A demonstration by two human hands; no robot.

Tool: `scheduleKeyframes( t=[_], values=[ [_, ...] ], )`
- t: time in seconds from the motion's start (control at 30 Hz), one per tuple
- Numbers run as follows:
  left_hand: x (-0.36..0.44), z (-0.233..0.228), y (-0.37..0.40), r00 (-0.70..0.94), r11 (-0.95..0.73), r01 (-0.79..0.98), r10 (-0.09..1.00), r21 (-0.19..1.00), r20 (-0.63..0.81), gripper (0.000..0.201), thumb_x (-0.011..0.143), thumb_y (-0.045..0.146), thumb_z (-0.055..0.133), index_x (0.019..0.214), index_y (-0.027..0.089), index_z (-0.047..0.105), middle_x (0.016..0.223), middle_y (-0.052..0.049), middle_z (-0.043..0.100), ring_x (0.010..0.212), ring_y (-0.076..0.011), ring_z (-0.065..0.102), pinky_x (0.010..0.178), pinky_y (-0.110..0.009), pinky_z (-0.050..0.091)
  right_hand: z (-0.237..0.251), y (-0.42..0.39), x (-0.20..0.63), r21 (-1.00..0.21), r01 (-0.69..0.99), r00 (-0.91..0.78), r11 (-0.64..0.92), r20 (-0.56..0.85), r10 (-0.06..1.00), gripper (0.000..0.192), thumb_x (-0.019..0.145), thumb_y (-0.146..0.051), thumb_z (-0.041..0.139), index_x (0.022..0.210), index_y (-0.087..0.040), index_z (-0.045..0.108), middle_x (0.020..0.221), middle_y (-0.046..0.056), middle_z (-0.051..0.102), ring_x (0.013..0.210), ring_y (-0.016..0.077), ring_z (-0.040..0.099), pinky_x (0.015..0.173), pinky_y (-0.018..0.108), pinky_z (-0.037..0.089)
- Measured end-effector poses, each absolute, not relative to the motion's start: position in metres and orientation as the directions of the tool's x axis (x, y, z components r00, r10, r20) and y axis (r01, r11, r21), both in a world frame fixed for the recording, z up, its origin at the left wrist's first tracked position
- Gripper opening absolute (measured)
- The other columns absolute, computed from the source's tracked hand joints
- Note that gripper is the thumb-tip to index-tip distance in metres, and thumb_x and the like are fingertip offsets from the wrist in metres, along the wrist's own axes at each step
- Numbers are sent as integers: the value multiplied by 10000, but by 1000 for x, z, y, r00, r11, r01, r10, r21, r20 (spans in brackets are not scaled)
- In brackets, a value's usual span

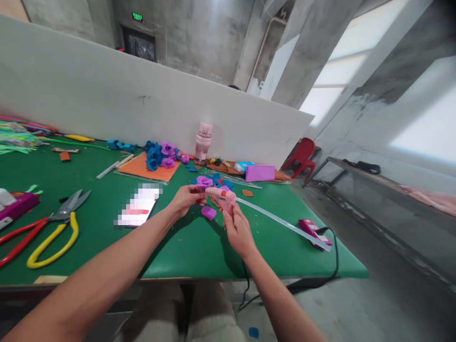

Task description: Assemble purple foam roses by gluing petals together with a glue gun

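Bare forearms (pixel 121 266) reach across the green desk (pixel 192 261). The right hand (pixel 238 230) grips a pink glue gun (pixel 230 198) that points left, its tip just beside the purple flower (pixel 204 181) the left hand (pixel 185 200) pinches between its fingers.

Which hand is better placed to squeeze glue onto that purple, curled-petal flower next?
Probably the right hand: it holds the pink plastic glue gun by its grip, pointed toward the flower, while the left hand is at the flower.
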State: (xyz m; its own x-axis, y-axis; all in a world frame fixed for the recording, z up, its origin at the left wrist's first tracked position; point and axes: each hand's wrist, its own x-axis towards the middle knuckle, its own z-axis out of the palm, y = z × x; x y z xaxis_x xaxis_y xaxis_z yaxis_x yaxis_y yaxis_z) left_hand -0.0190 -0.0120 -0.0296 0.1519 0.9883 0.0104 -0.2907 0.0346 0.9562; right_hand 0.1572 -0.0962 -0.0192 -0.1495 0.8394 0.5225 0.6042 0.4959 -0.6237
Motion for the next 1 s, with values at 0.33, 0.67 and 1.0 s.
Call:
scheduleKeyframes(
  t=[0.33,0.67,1.0],
  values=[
    [-19,-27,-13,150,53,-289,989,956,-10,382,447,276,823,727,95,637,603,-23,624,494,-106,577,533,-251,469,-21,-95,160,-676,557,-128,482,504,854,295,889,-314,382,1089,-181,554,830,80,626,828,216,595,722,330,473],
    [-19,-25,-15,164,46,-279,986,959,1,352,473,269,810,723,92,638,599,-20,613,502,-104,575,529,-246,459,-27,-91,160,-799,446,-103,404,402,910,272,909,-381,337,895,-175,514,772,34,567,574,116,506,556,239,428],
    [-18,-25,-16,167,52,-286,986,957,-4,334,484,263,809,705,95,624,588,-13,610,491,-101,572,528,-244,463,-25,-93,158,-845,367,-81,390,388,918,260,878,-379,400,955,-180,549,769,39,588,589,133,524,556,257,448]
  ],
)
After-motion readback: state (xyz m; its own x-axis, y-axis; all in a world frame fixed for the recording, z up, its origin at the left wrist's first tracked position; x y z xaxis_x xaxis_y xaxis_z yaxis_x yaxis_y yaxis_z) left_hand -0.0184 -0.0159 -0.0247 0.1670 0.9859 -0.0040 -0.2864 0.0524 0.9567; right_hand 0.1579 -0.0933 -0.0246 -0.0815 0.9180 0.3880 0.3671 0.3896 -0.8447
